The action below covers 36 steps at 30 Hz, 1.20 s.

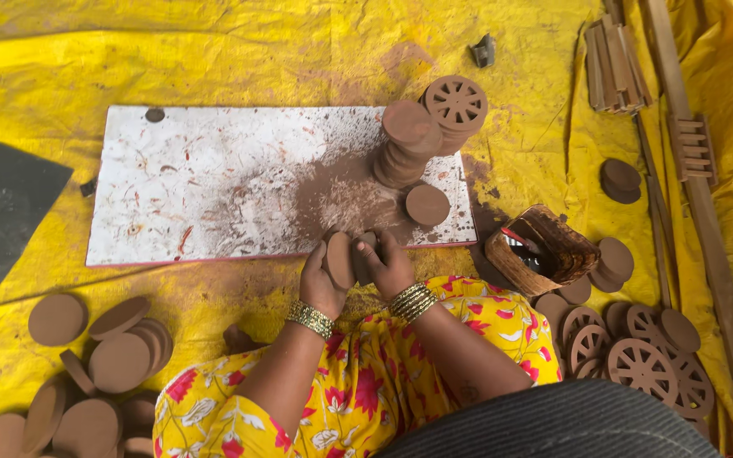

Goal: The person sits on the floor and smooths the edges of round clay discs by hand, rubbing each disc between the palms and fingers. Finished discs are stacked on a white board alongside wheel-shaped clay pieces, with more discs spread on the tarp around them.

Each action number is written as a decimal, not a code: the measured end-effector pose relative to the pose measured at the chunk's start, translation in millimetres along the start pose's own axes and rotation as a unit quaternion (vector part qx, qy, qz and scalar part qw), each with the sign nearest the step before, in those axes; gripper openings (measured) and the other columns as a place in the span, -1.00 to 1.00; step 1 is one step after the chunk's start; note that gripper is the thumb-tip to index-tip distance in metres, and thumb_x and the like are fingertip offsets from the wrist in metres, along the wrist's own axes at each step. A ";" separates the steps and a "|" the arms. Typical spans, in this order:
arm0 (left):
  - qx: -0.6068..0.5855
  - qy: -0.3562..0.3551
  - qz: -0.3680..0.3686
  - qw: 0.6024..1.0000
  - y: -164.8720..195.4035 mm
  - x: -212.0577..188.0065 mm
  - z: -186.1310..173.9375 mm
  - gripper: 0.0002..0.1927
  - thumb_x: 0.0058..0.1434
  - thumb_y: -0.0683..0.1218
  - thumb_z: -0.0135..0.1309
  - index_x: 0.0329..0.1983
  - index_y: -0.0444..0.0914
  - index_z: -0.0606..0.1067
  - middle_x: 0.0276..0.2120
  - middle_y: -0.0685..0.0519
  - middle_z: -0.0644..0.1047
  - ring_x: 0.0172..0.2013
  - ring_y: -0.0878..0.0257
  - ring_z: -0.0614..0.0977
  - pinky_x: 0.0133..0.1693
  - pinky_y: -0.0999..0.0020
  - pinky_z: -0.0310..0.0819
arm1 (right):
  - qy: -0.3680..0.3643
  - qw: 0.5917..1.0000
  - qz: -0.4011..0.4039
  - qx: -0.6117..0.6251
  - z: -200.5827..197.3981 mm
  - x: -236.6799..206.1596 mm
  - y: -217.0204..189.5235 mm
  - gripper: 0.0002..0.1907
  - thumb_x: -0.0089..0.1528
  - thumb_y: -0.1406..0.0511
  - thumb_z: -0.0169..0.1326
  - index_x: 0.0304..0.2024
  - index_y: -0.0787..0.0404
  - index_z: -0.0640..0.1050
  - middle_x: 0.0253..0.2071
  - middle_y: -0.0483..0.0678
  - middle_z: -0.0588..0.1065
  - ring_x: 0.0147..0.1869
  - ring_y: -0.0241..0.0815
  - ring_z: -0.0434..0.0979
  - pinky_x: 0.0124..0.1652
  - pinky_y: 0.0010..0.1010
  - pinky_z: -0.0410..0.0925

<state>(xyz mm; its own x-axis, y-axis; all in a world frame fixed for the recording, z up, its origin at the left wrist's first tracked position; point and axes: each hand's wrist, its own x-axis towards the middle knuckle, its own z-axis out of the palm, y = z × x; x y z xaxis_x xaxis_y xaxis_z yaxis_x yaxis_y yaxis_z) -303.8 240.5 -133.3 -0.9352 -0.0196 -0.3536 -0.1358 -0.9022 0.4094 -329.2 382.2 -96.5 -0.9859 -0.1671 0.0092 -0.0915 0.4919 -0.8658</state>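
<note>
Both hands meet at the near edge of the white board (214, 187), just in front of the person's lap. The left hand (320, 284) clamps a round clay disc (340, 259) on its edge, fingers wrapped behind it; the right hand (390, 265) presses in from the other side, fingertips on the same disc, with what may be a second disc between them, though I cannot tell for sure.

How far along? By my reckoning, somewhere in the middle. On the far right of the board a stack of plain discs (405, 144) stands tall, slightly leaning, with a stack topped by a spoked wheel (456, 103) just behind it and one loose disc (428, 204) lying flat beside it. Near right, a heap of cut wheels (642, 365) looks finished. Near left, a big pile of plain discs (95, 373) looks untouched, so plenty appears left.

The held disc is reddish brown, smooth-faced, thick-rimmed and uncut, with no spokes showing. It looks firm, holding its shape upright in the grip. Brown dust (341, 199) covers the board around the stacks. A small basket (545, 250) sits to the right on the yellow sheet (214, 51).
</note>
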 end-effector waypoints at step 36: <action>0.085 0.040 -0.162 0.982 -35.6 -6.9 -10.4 -0.46 0.43 0.30 -0.29 0.23 -0.06 0.44 0.10 0.15 0.55 0.09 0.27 0.55 0.08 0.27 0.47 | 0.100 0.974 -0.157 -0.132 -4.6 -4.7 -12.4 -0.71 0.27 0.27 0.15 0.05 -0.02 0.64 0.06 0.05 0.58 -0.05 0.10 0.66 -0.13 -0.18 0.54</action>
<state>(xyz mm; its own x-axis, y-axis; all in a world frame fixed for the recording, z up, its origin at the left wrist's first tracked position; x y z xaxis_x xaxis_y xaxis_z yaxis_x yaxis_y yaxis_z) -289.1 268.2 -154.1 -0.8063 0.2173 -0.5501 -0.4811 -0.7821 0.3962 -324.1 380.7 -83.5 -0.9084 -0.1881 0.3735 -0.4002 0.6498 -0.6462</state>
